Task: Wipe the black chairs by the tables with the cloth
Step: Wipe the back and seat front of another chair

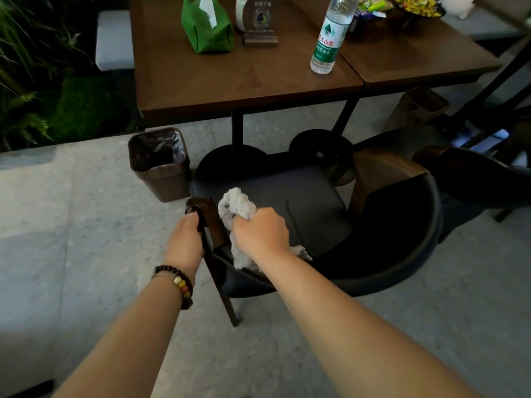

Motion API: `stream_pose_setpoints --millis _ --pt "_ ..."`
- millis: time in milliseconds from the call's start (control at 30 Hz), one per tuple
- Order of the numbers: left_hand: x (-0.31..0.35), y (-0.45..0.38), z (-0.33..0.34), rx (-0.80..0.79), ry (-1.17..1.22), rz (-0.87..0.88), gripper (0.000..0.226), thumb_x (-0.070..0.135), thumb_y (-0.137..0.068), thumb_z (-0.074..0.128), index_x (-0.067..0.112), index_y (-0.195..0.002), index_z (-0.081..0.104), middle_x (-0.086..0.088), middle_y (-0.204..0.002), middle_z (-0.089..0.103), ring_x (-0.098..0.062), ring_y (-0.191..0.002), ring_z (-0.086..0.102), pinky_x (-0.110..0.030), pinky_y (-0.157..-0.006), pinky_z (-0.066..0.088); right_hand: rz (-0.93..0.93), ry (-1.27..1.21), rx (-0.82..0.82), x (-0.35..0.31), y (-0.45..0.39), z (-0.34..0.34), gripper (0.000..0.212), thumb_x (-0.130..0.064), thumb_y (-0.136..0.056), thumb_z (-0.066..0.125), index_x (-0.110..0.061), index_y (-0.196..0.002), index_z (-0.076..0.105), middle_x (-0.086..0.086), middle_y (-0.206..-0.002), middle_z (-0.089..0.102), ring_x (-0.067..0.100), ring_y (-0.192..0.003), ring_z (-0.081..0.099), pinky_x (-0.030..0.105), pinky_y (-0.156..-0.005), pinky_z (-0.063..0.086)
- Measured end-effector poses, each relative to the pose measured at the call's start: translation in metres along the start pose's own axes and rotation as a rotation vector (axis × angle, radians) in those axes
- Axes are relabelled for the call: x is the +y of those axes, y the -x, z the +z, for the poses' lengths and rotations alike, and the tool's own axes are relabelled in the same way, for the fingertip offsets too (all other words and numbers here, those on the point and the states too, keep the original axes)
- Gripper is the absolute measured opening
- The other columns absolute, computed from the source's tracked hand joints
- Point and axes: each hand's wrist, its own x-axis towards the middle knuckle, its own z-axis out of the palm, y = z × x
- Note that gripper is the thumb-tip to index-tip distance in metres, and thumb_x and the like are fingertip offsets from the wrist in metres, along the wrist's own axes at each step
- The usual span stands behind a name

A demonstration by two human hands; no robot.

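Observation:
A black chair [310, 208] with a curved back and wooden arm ends stands before the brown table [230, 81]. My left hand [186, 239] grips the chair's left wooden arm end from the outside. My right hand [260, 234] holds a crumpled whitish cloth [237, 205] against the inner side of that arm, over the seat's left edge. Part of the cloth hangs below my wrist. A second black chair [482, 179] stands to the right, partly cut off.
A brown waste bin [161, 165] with a liner stands left of the chair. On the table are a green tissue pouch [207, 27], a small sign [260, 21] and a water bottle [330, 35]. Plants fill the far left. Pale floor surrounds the chair.

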Motion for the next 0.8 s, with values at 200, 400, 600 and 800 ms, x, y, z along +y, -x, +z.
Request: stream_pose_setpoints --millis 200,400,600,800 --pt "0.021 -0.010 0.029 0.062 -0.102 -0.111 0.051 0.043 -0.097 0.033 0.007 -0.126 0.055 -0.018 -0.128 0.058 -0.034 -0.115 0.055 -0.046 -0.104 0.041 0.005 0.060 -0.123 0.001 -0.028 0.019 0.022 -0.040 -0.081 0.056 -0.021 -0.088 0.065 -0.003 -0.074 0.059 0.015 -0.062 0.054 0.023 -0.049 0.038" --pt "0.014 -0.008 0.046 0.135 -0.364 -0.047 0.053 0.039 -0.103 0.029 0.000 -0.135 0.046 -0.022 -0.135 0.052 -0.039 -0.121 0.050 -0.039 -0.096 0.038 0.183 0.371 -0.300 0.041 -0.062 -0.013 0.028 -0.031 -0.084 0.061 -0.009 -0.102 0.058 0.005 -0.080 0.062 0.022 -0.060 0.064 0.022 -0.043 0.044" --pt "0.010 -0.017 0.046 0.170 -0.523 0.011 0.051 0.041 -0.102 0.033 -0.001 -0.123 0.052 -0.022 -0.121 0.059 -0.037 -0.109 0.055 -0.033 -0.076 0.032 0.257 0.235 -0.341 0.038 -0.082 0.005 0.053 -0.054 -0.086 0.054 -0.007 -0.110 0.060 0.013 -0.099 0.069 0.024 -0.063 0.063 0.024 -0.044 0.044" --pt "0.008 -0.017 0.046 0.196 -0.554 0.044 0.049 0.040 -0.102 0.034 -0.001 -0.117 0.055 -0.022 -0.115 0.061 -0.037 -0.105 0.057 -0.033 -0.075 0.033 0.270 0.060 -0.512 0.028 -0.081 0.025 0.050 -0.046 -0.085 0.058 -0.009 -0.117 0.064 0.011 -0.098 0.071 0.023 -0.083 0.067 0.032 -0.076 0.055"
